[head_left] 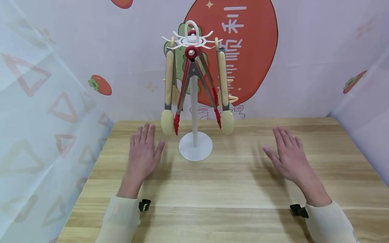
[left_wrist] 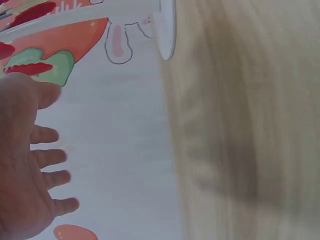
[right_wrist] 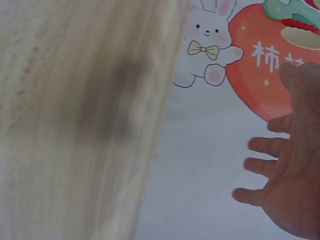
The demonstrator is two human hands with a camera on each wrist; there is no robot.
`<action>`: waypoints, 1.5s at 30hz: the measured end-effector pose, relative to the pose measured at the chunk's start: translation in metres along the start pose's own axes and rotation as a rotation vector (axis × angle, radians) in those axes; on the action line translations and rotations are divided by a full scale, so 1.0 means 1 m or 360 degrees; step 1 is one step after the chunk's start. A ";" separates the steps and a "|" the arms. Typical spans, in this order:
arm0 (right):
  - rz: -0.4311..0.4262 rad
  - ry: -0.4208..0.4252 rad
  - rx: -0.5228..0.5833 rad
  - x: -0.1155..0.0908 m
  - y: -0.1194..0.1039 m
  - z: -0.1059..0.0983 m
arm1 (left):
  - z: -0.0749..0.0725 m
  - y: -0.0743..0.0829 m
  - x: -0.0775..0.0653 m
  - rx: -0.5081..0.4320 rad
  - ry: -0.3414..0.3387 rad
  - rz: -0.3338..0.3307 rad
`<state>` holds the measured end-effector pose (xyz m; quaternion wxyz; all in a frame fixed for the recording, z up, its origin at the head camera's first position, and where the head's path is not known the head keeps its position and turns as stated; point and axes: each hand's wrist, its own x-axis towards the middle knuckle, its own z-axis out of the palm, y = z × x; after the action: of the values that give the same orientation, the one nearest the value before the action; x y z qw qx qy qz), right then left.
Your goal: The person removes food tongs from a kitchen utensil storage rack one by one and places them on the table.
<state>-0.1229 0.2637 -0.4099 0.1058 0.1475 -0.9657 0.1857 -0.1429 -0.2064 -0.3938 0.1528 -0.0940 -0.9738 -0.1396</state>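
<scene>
A white rotating-style rack (head_left: 195,114) with a round base stands on the table, several hooks fanned around its top. Red-tipped tongs (head_left: 184,88) hang at its front, legs spread. Tongs with beige handles and cream heads hang on either side, the left tongs (head_left: 169,79) and the right tongs (head_left: 223,79). Left of the base, my left hand (head_left: 142,157) is held over the wood, palm down with fingers extended, holding nothing. Over to the right, my right hand (head_left: 290,157) is likewise extended, apart from the rack and holding nothing. Both cast shadows on the tabletop.
The wooden table (head_left: 225,209) reaches back to a printed cloth backdrop (head_left: 146,57) with a big orange persimmon drawing. Cloth walls also rise on the left and right. A black strap piece (head_left: 144,205) shows at the left cuff, another black strap piece (head_left: 299,211) at the right cuff.
</scene>
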 end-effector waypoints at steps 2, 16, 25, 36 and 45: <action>-0.0021 0.0037 0.0016 -0.002 -0.003 -0.002 | -0.004 0.001 -0.001 -0.0031 0.0049 0.0021; -0.0172 0.0210 0.0133 0.001 -0.031 -0.019 | -0.016 0.012 -0.010 -0.0085 0.0096 0.0107; -0.0314 0.0269 0.0388 0.031 -0.058 -0.041 | -0.012 0.026 -0.022 -0.0133 0.0007 0.0165; -0.0364 0.0287 0.0654 0.102 -0.105 -0.086 | -0.003 0.041 -0.034 -0.0157 0.0016 0.0302; -0.0240 0.0172 0.0871 0.152 -0.146 -0.111 | 0.000 0.059 -0.042 -0.0143 -0.0041 0.0378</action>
<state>-0.2006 0.1405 -0.2217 0.1270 0.2318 -0.8590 0.4385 -0.0902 -0.1564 -0.3931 0.1512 -0.2172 -0.9505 -0.1627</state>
